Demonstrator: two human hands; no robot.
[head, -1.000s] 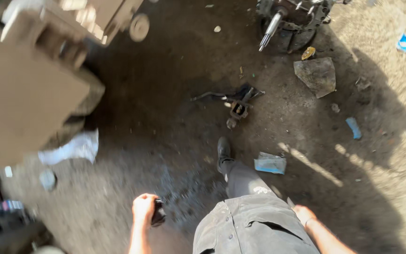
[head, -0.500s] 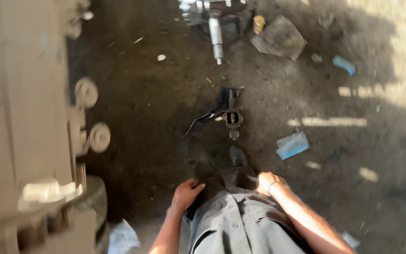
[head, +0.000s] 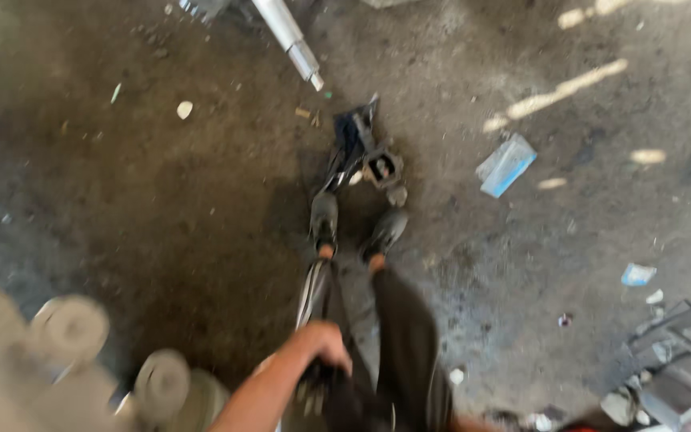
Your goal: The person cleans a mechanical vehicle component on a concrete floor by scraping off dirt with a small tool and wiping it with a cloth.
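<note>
My left hand (head: 323, 346), knuckles up and fingers curled down, is closed on a dark object (head: 313, 382) at my thigh, too blurred to identify; the forearm runs in from the lower left. My right hand is out of view. Below stand my 2 dark shoes (head: 324, 220) on the dirt floor (head: 161, 208), just short of a small black metal part (head: 381, 166). A blue-white packet (head: 507, 164) lies to its right, a metal shaft (head: 291, 42) above.

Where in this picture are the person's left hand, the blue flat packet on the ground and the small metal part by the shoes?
left hand (head: 323, 346), head view, back of the hand.
blue flat packet (head: 506, 165), head view, its middle.
small metal part (head: 382, 167), head view, its square opening.
</note>
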